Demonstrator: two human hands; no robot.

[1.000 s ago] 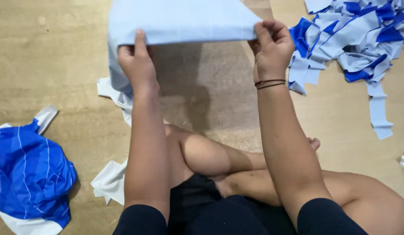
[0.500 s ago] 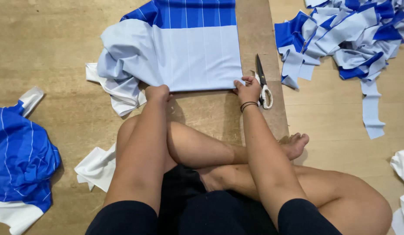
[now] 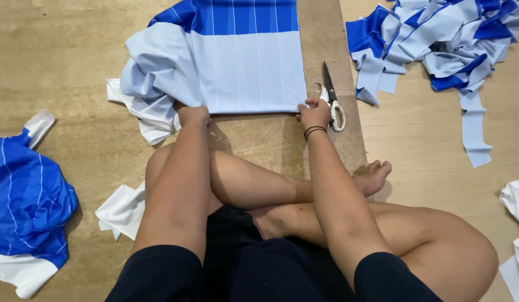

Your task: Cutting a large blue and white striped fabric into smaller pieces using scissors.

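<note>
While both hands press on the floor, the left hand (image 3: 194, 116) and right hand (image 3: 314, 113) pinch the folded cloth's (image 3: 245, 70) near edge, scissors (image 3: 332, 98) just beside.

Folded cloth (image 3: 245, 70), pale blue near the body and deep blue with thin white stripes at the far end. Spread flat on a brown board on the floor, straight ahead of the crossed legs. Near edge straight and smooth, pinned down at both corners: left hand (image 3: 193, 116) on the left corner, right hand (image 3: 314, 113) on the right corner. Left side bunched up and wrinkled, spilling off the board over a bit of white cloth.
</note>
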